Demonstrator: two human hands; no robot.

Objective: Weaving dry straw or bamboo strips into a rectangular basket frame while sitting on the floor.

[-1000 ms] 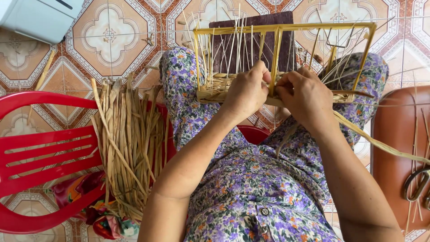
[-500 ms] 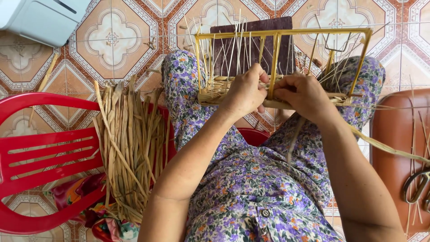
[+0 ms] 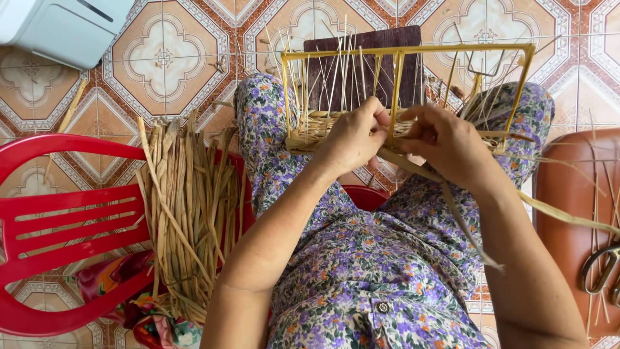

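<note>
Basket frame (image 3: 400, 52) braced on lap, frame centre | left hand (image 3: 352, 139) pinches woven rim steady | right hand (image 3: 445, 142) grips flat reed strip (image 3: 413, 165) | spare reed bundle (image 3: 187, 207) lower left, within reach.

Can't really see the fingertips of the left hand (image 3: 352, 137), they're curled behind the frame (image 3: 403, 97). The scissors (image 3: 600, 268) and red chair (image 3: 58, 226) run off the edges, same with the grey box (image 3: 61, 26) up top.
</note>
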